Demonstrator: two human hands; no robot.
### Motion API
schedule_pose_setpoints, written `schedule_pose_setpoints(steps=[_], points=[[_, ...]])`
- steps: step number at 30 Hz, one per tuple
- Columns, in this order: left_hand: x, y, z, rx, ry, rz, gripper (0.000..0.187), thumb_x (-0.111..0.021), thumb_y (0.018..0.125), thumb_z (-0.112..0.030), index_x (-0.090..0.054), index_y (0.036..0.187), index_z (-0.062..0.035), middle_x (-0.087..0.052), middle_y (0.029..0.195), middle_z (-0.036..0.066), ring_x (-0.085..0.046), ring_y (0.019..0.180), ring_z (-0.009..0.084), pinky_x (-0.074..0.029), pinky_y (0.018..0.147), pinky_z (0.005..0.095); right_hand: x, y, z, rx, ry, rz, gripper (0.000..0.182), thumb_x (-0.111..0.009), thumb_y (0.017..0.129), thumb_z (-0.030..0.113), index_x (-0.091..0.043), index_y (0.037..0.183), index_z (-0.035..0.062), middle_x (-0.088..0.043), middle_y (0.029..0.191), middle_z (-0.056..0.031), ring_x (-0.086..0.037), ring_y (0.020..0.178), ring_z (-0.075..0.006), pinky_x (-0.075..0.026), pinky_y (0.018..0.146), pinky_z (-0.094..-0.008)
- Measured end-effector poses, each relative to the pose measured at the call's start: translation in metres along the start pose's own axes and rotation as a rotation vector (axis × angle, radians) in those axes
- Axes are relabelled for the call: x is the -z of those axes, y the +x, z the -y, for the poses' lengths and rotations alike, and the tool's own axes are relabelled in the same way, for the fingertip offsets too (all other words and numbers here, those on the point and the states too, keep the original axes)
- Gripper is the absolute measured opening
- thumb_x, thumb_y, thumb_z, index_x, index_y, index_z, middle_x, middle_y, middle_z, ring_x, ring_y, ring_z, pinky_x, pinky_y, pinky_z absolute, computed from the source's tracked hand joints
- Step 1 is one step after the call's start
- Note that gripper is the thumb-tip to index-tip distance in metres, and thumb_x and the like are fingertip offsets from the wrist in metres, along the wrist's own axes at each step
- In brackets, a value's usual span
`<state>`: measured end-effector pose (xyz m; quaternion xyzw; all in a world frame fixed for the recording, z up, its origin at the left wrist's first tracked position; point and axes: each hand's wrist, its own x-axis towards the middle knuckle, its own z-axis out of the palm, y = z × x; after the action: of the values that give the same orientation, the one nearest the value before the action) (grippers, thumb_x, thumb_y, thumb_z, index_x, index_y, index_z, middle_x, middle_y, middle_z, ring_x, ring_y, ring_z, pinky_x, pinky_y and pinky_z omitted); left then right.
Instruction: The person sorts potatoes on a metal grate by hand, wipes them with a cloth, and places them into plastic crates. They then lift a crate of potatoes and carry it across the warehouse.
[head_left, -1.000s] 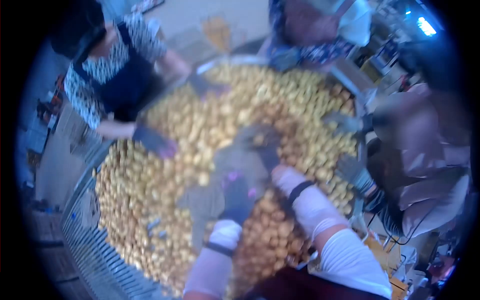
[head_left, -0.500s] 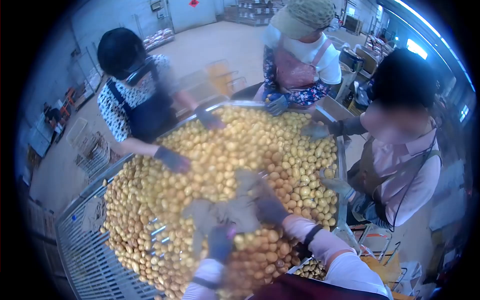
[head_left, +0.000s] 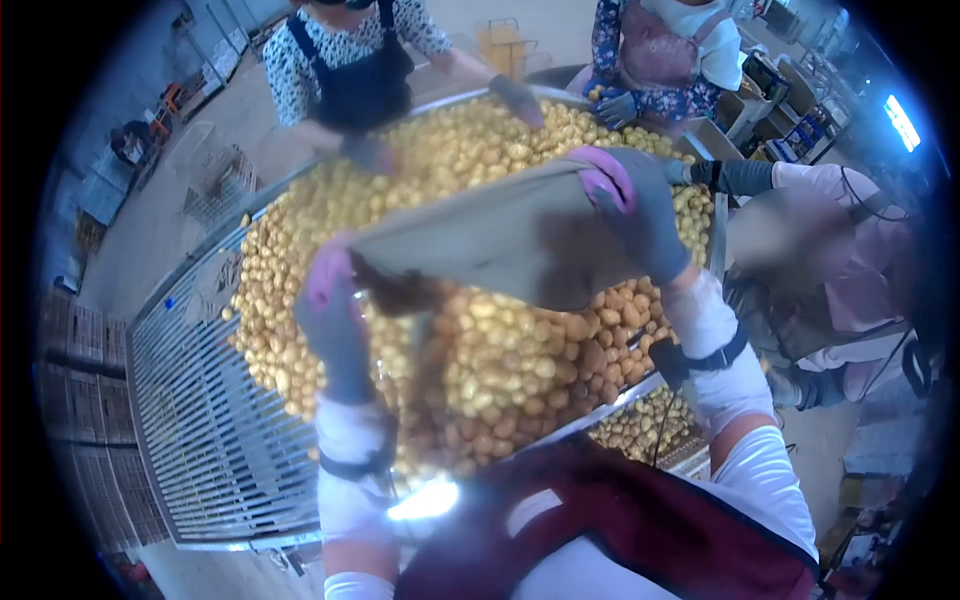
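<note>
A grey-brown cloth (head_left: 470, 235) with dark damp-looking patches is stretched out above the potatoes. My left hand (head_left: 335, 320), in a grey glove with pink fingertips, is closed on the cloth's left end. At the upper right end my right hand (head_left: 640, 205), gloved the same way, pinches the fabric between thumb and fingers. Small yellow potatoes (head_left: 500, 365) are heaped beneath, some brownish ones near my side. Part of the heap is hidden behind the cloth and my arms.
The potatoes lie on a metal sorting table with a slatted surface (head_left: 220, 430). Across it, a person in a spotted top (head_left: 350, 70) reaches over the heap. Another in a pink apron (head_left: 655, 50) and one in a pink shirt (head_left: 850, 260) stand farther right. A yellow crate (head_left: 500, 50) is behind.
The cloth, bunched low over the potatoes before, is now raised and spread between my hands. Both hands have come up and moved apart, and my view has tilted down.
</note>
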<state>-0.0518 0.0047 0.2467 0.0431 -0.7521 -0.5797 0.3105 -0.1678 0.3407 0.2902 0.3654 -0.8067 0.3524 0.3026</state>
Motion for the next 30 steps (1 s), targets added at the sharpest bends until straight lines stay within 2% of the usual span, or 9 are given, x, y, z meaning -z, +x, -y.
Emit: schedule_pose_setpoints(steps=[2, 6, 8, 10, 12, 15, 21, 26, 30], points=[[0.011, -0.012, -0.007, 0.080, -0.098, -0.023, 0.041, -0.048, 0.102, -0.031, -0.063, 0.121, 0.0023, -0.066, 0.101, 0.005, -0.060, 0.083, 0.0119, -0.049, 0.075, 0.0253, -0.007, -0.007, 0.007, -0.179, 0.285, 0.263, 0.028, -0.066, 0.088, 0.020, -0.068, 0.113, 0.0097, -0.069, 0.100, -0.0119, -0.064, 0.090, -0.0310, -0.047, 0.081, -0.0394], [0.077, -0.025, 0.001, -0.046, -0.255, -0.178, 0.034, -0.046, 0.102, -0.021, -0.058, 0.125, 0.0008, -0.060, 0.104, 0.005, -0.056, 0.087, 0.0102, -0.048, 0.073, 0.0221, -0.027, -0.049, 0.017, 0.019, -0.081, 0.192, 0.037, -0.072, 0.083, 0.016, -0.065, 0.119, 0.0095, -0.068, 0.104, -0.0122, -0.064, 0.091, -0.0305, -0.048, 0.083, -0.0395], [0.133, -0.033, -0.006, -0.291, 0.279, -0.137, 0.023, -0.050, 0.098, -0.012, -0.063, 0.113, 0.0010, -0.062, 0.112, 0.011, -0.060, 0.097, 0.0202, -0.049, 0.086, 0.0294, -0.029, -0.086, -0.001, 0.029, -0.160, 0.106, 0.041, -0.074, 0.081, 0.014, -0.063, 0.121, 0.0097, -0.068, 0.107, -0.0122, -0.064, 0.093, -0.0303, -0.048, 0.084, -0.0393], [0.227, -0.053, 0.009, -0.169, -0.336, -0.405, 0.026, -0.052, 0.095, -0.007, -0.059, 0.120, -0.0003, -0.060, 0.119, 0.014, -0.059, 0.107, 0.0221, -0.048, 0.095, 0.0318, -0.020, -0.124, -0.005, -0.197, -0.076, 0.184, 0.038, -0.070, 0.086, 0.014, -0.062, 0.123, 0.0086, -0.066, 0.113, -0.0113, -0.062, 0.098, -0.0310, -0.048, 0.087, -0.0396], [0.319, -0.092, 0.007, -0.400, 0.505, -0.622, 0.034, -0.046, 0.099, -0.013, -0.052, 0.130, 0.0008, -0.059, 0.120, 0.015, -0.058, 0.112, 0.0242, -0.047, 0.101, 0.0351, -0.022, -0.185, -0.015, -0.433, -0.019, 0.200, 0.038, -0.066, 0.089, 0.015, -0.060, 0.126, 0.0067, -0.063, 0.115, -0.0113, -0.060, 0.102, -0.0318, -0.047, 0.091, -0.0396], [0.357, -0.141, -0.012, -0.222, 0.453, -0.815, 0.039, -0.048, 0.097, -0.018, -0.052, 0.131, 0.0015, -0.058, 0.123, 0.015, -0.057, 0.114, 0.0246, -0.045, 0.101, 0.0353, -0.025, -0.259, 0.002, -0.668, -0.053, 0.127, 0.035, -0.064, 0.090, 0.016, -0.061, 0.123, 0.0047, -0.064, 0.109, -0.0142, -0.061, 0.101, -0.0333, -0.048, 0.091, -0.0394], [0.326, -0.216, 0.039, 0.230, 0.424, -0.706, 0.050, -0.052, 0.094, -0.027, -0.051, 0.134, 0.0031, -0.055, 0.129, 0.016, -0.055, 0.117, 0.0254, -0.042, 0.101, 0.0357, -0.028, -0.314, 0.058, -0.586, 0.004, 0.284, 0.031, -0.068, 0.087, 0.018, -0.063, 0.115, 0.0072, -0.064, 0.102, -0.0125, -0.061, 0.095, -0.0323, -0.048, 0.081, -0.0398], [0.201, -0.236, 0.092, 0.468, 0.419, -0.365, 0.052, -0.052, 0.099, -0.032, -0.049, 0.136, 0.0046, -0.054, 0.134, 0.015, -0.050, 0.124, 0.0268, -0.039, 0.105, 0.0377, -0.051, -0.318, 0.074, -0.475, -0.224, 0.495, 0.037, -0.070, 0.085, 0.026, -0.060, 0.117, 0.0109, -0.064, 0.100, -0.0099, -0.062, 0.089, -0.0306, -0.048, 0.076, -0.0404], [0.107, -0.212, 0.084, 0.303, 0.311, -0.070, 0.042, -0.052, 0.099, -0.021, -0.053, 0.133, 0.0040, -0.057, 0.132, 0.014, -0.054, 0.122, 0.0224, -0.040, 0.104, 0.0330, -0.069, -0.306, 0.063, -0.507, -0.237, 0.614, 0.033, -0.068, 0.085, 0.029, -0.062, 0.113, 0.0116, -0.064, 0.105, -0.0085, -0.062, 0.090, -0.0305, -0.049, 0.076, -0.0416]])
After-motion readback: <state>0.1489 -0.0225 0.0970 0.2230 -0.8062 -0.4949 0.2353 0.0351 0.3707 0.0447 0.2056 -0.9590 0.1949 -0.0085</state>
